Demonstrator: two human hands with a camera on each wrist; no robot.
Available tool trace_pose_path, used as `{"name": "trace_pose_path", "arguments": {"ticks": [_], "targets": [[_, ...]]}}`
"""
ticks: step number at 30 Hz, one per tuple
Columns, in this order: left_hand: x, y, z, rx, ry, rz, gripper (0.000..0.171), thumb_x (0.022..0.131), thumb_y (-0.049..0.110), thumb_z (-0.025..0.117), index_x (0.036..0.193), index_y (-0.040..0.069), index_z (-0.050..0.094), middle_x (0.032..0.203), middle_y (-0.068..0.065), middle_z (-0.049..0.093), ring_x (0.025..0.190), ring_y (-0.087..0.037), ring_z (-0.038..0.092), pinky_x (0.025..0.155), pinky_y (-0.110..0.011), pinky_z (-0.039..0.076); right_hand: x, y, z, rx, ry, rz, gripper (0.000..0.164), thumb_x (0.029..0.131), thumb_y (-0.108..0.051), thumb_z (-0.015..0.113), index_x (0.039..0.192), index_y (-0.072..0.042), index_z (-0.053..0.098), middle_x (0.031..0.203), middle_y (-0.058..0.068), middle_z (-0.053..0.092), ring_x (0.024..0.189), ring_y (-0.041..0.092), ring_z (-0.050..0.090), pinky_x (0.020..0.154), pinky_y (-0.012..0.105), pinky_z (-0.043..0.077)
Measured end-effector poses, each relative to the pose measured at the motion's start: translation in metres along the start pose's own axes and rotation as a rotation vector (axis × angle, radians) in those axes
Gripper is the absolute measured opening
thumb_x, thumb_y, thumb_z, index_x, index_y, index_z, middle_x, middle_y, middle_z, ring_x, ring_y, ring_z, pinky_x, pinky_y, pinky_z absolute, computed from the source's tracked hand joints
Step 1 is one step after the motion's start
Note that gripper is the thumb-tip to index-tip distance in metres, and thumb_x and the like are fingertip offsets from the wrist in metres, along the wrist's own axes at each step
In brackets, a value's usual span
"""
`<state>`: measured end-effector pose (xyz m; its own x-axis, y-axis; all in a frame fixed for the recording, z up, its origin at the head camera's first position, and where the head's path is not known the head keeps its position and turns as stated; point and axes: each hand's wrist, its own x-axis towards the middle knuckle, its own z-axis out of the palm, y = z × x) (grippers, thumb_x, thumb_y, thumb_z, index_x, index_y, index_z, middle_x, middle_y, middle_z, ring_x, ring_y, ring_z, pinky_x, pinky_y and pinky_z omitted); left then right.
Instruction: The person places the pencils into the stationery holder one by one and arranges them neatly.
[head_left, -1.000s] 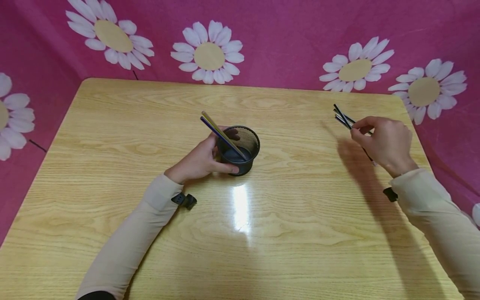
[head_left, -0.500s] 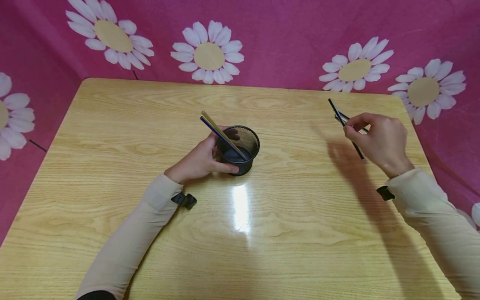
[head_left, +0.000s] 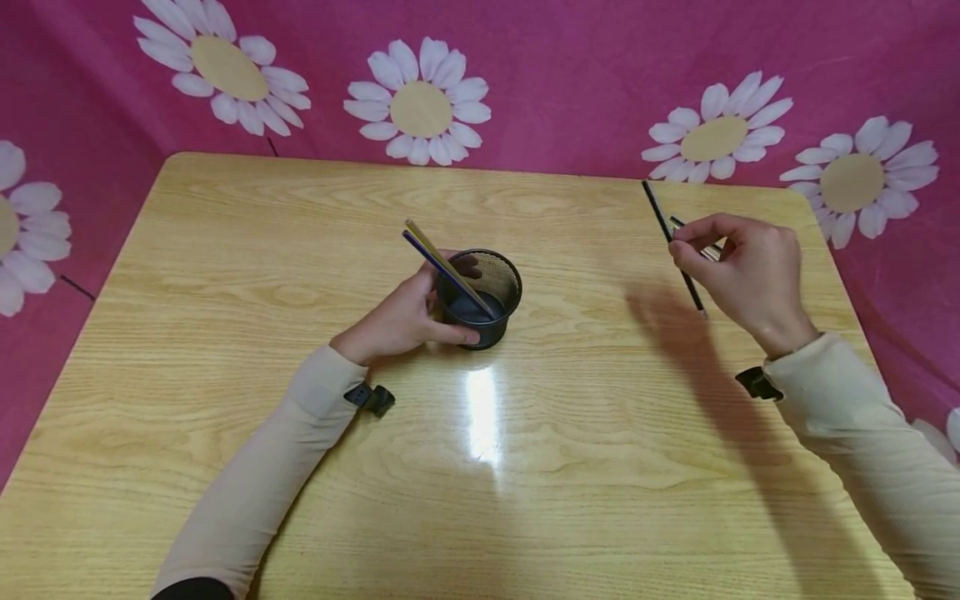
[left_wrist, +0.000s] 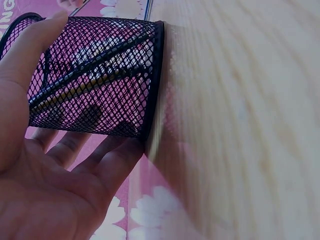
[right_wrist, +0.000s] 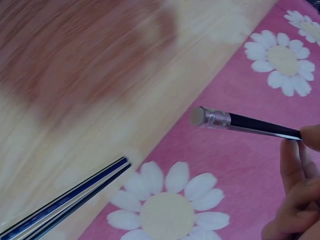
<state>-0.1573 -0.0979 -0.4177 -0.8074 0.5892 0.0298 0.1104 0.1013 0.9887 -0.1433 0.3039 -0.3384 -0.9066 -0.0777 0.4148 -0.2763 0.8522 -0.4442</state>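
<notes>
My left hand [head_left: 397, 321] grips a black mesh pencil cup [head_left: 491, 335] standing on the table, thumb across its near side and fingers around the far side. A yellow pencil [head_left: 422, 237] and a blue pencil [head_left: 427, 254] lean in it toward the left. Over the table's right part, my right hand [head_left: 753, 271] pinches a dark pencil [head_left: 657, 207] between thumb and fingers. Its eraser end [right_wrist: 210, 117] shows up close in the right wrist view. Several pencils [right_wrist: 75, 197] lie on the table, partly hidden behind the right hand in the head view.
The wooden table [head_left: 300, 208] has its far edge against a pink cloth [head_left: 562, 83] printed with white daisies. Wood surface lies between the cup and the right hand, with a bright light reflection near the cup.
My right hand has lifted the dark pencil away from the other pencils and moved slightly left and toward the far edge. The left hand and cup have stayed in place.
</notes>
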Motion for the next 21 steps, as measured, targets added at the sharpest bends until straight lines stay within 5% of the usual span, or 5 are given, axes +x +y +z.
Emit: {"name": "trace_pose_path", "arguments": {"ticks": [6,14,21], "targets": [[-0.001,0.000,0.000,0.007,0.002,0.007,0.097,0.081,-0.011,0.092,0.160,-0.001,0.037,0.158,-0.016,0.049,0.142,-0.031,0.053,0.122,-0.040,0.038,0.002,-0.016,0.000,0.064,0.023,-0.056,0.013,0.095,-0.016,0.083,0.099,-0.004,0.085,0.087,0.005,0.078,0.056,0.002,0.046,0.053,0.018,0.033],[0.001,-0.002,0.000,0.016,0.003,0.017,0.096,0.081,-0.011,0.092,0.159,-0.001,0.038,0.157,-0.016,0.050,0.141,-0.031,0.053,0.122,-0.040,0.038,0.002,-0.028,-0.001,0.131,0.025,-0.049,0.012,0.095,-0.016,0.084,0.099,-0.005,0.085,0.080,-0.033,0.063,0.056,0.005,0.047,0.054,0.020,0.035],[0.000,-0.002,0.000,0.011,0.006,0.019,0.094,0.082,-0.012,0.091,0.158,-0.002,0.039,0.156,-0.016,0.050,0.140,-0.031,0.054,0.122,-0.040,0.039,0.002,-0.038,0.001,0.187,0.039,-0.065,0.009,0.094,-0.012,0.084,0.098,-0.004,0.085,0.081,-0.028,0.067,0.055,0.006,0.046,0.053,0.020,0.034]]}}
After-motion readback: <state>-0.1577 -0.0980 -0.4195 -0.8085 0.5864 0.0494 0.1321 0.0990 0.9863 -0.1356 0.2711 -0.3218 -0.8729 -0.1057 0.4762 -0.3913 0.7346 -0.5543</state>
